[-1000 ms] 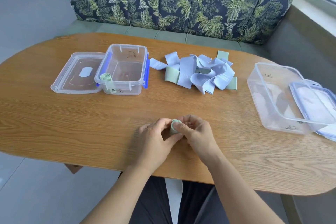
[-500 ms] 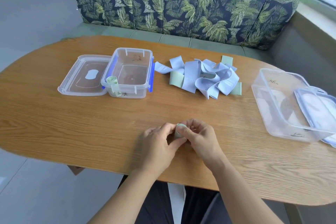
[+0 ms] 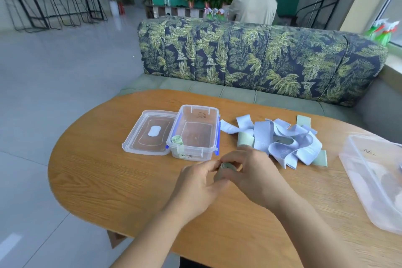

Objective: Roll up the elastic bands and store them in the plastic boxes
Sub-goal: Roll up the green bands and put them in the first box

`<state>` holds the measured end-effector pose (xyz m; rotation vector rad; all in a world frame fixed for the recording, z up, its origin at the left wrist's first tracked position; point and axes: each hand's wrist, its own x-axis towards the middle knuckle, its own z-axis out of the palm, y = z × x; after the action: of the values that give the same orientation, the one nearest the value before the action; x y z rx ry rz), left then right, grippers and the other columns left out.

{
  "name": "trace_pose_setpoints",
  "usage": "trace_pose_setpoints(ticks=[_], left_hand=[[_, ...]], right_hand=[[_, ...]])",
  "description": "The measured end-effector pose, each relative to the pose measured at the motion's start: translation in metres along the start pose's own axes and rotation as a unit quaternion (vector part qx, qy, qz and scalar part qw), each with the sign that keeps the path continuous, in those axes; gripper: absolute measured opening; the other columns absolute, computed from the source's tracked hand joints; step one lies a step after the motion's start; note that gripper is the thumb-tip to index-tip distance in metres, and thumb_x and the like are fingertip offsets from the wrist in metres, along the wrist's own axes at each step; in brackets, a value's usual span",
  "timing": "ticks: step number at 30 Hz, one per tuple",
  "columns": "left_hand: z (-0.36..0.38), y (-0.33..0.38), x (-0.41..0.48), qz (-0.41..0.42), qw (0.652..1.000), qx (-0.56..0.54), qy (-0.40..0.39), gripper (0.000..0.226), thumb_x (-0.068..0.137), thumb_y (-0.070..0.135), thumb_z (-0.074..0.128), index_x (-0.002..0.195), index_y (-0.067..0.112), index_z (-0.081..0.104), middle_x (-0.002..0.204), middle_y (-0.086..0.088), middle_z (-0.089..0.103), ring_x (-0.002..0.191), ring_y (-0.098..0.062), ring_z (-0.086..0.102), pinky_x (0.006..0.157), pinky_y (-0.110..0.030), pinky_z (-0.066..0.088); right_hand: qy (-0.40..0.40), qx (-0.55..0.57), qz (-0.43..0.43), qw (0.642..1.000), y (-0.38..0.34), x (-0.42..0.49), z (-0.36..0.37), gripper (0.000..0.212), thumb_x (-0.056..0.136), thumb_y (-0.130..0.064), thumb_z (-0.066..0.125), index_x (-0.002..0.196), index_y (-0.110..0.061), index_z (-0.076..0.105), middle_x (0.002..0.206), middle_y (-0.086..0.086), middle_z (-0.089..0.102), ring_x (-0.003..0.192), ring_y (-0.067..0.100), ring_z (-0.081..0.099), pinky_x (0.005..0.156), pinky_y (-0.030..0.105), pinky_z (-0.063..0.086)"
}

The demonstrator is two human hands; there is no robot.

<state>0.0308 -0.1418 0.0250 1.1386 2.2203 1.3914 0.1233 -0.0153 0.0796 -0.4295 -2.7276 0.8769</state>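
A leaf-patterned sofa (image 3: 261,56) was seen along the far side of the oval wooden desk (image 3: 97,180). At the right edge of the desk a large plastic box (image 3: 369,180) was set open, partly cut off by the frame. A loose pile of elastic bands (image 3: 282,139), pale blue with some green, was heaped at the far middle. Just left of it a small plastic box (image 3: 199,107) was stood open, its lid (image 3: 150,132) laid against its left side. Nearer, the left grip (image 3: 195,183) and right grip (image 3: 254,176) were brought together, both pinching a green roll (image 3: 226,166) between fingertips and thumbs; whether it touched the desk could not be told. One rolled green band (image 3: 177,139) was already lodged in the near left corner of the small box, a loose end trailing down at the wall. The step in hand was judged to be the finishing of the roll, with storing not yet done. For the next move, the coil would need to be pinched tight against springing open, carried far and left, and lowered into the small box beside the first roll
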Motion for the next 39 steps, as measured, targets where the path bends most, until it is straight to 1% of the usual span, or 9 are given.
trace_pose_setpoints(ticks=[4, 8, 12, 17, 24, 28, 34, 37, 39], left_hand=[[-0.014, -0.001, -0.002, 0.01, 0.998, -0.025, 0.053, 0.022, 0.075, 0.042, 0.059, 0.097, 0.042, 0.062, 0.085, 0.019, 0.068, 0.073, -0.001, 0.055, 0.071, -0.028, 0.048], [-0.031, -0.011, 0.002, 0.007, 0.999, -0.023, 0.025, 0.005, 0.079, 0.037, 0.061, 0.083, 0.036, 0.06, 0.071, 0.015, 0.058, 0.072, -0.011, 0.054, 0.074, -0.038, 0.049], [-0.051, -0.012, 0.013, -0.017, 0.998, -0.032, -0.053, 0.024, 0.086, 0.023, 0.066, 0.105, 0.037, 0.067, 0.099, 0.018, 0.071, 0.097, -0.007, 0.065, 0.089, -0.032, 0.051], [-0.065, -0.016, 0.033, -0.015, 0.996, -0.023, -0.089, 0.023, 0.089, 0.023, 0.067, 0.109, 0.034, 0.067, 0.106, 0.021, 0.07, 0.107, 0.003, 0.059, 0.099, -0.029, 0.045], [-0.107, -0.018, 0.079, -0.081, 0.99, -0.038, -0.105, 0.041, 0.083, 0.017, 0.074, 0.12, 0.029, 0.061, 0.116, 0.015, 0.066, 0.094, 0.015, 0.058, 0.08, -0.007, 0.045], [-0.116, -0.037, 0.12, -0.155, 0.976, 0.147, 0.05, 0.015, 0.078, 0.033, 0.076, 0.089, 0.03, 0.066, 0.1, 0.009, 0.067, 0.083, -0.005, 0.06, 0.074, -0.022, 0.049], [-0.091, -0.049, 0.143, -0.205, 0.903, 0.375, -0.029, 0.029, 0.075, 0.042, 0.074, 0.083, 0.015, 0.068, 0.101, 0.002, 0.056, 0.093, -0.023, 0.06, 0.076, -0.034, 0.053], [-0.091, -0.05, 0.147, -0.234, 0.893, 0.381, -0.054, 0.033, 0.075, 0.035, 0.074, 0.068, 0.012, 0.052, 0.073, -0.002, 0.053, 0.078, -0.029, 0.064, 0.058, -0.027, 0.044], [-0.092, -0.05, 0.148, -0.234, 0.894, 0.376, -0.07, 0.029, 0.077, 0.03, 0.076, 0.07, 0.011, 0.054, 0.077, -0.011, 0.057, 0.077, -0.029, 0.065, 0.06, -0.028, 0.047]], right_hand=[[0.035, -0.009, 0.014, 0.999, -0.023, 0.02, 0.013, 0.012, 0.079, -0.025, 0.063, 0.069, -0.024, 0.071, 0.072, -0.004, 0.056, 0.068, 0.014, 0.053, 0.065, 0.038, 0.049], [-0.01, -0.009, 0.027, 1.0, -0.032, 0.032, 0.013, 0.013, 0.081, -0.029, 0.065, 0.09, -0.022, 0.071, 0.074, -0.006, 0.058, 0.07, 0.014, 0.053, 0.066, 0.033, 0.049], [-0.099, -0.03, -0.024, 0.994, -0.035, 0.045, -0.001, 0.013, 0.087, -0.027, 0.065, 0.099, -0.029, 0.071, 0.094, -0.009, 0.062, 0.084, 0.011, 0.059, 0.077, 0.03, 0.051], [-0.104, -0.069, -0.047, 0.991, -0.038, 0.069, 0.0, 0.007, 0.084, -0.023, 0.065, 0.088, -0.027, 0.07, 0.084, -0.006, 0.062, 0.076, 0.017, 0.061, 0.07, 0.037, 0.052], [-0.056, -0.049, -0.009, 0.997, -0.042, 0.113, 0.0, 0.01, 0.084, -0.018, 0.065, 0.088, -0.025, 0.071, 0.085, -0.003, 0.066, 0.075, 0.02, 0.061, 0.064, 0.03, 0.051], [-0.036, -0.117, 0.027, 0.992, -0.039, 0.139, -0.003, 0.016, 0.085, -0.016, 0.059, 0.093, -0.024, 0.07, 0.089, -0.005, 0.064, 0.084, 0.018, 0.054, 0.058, 0.018, 0.037], [-0.083, -0.137, 0.053, 0.986, -0.023, 0.158, 0.019, 0.018, 0.082, -0.014, 0.06, 0.097, -0.017, 0.07, 0.095, 0.005, 0.068, 0.088, 0.026, 0.061, 0.076, 0.036, 0.054], [-0.089, -0.126, 0.06, 0.986, -0.013, 0.16, 0.028, 0.014, 0.082, -0.013, 0.06, 0.094, -0.015, 0.068, 0.09, 0.002, 0.067, 0.086, 0.026, 0.06, 0.072, 0.033, 0.053], [-0.095, -0.125, 0.059, 0.986, -0.006, 0.161, 0.034, 0.004, 0.082, -0.013, 0.061, 0.082, -0.017, 0.061, 0.08, 0.001, 0.061, 0.078, 0.025, 0.055, 0.063, 0.029, 0.045]])
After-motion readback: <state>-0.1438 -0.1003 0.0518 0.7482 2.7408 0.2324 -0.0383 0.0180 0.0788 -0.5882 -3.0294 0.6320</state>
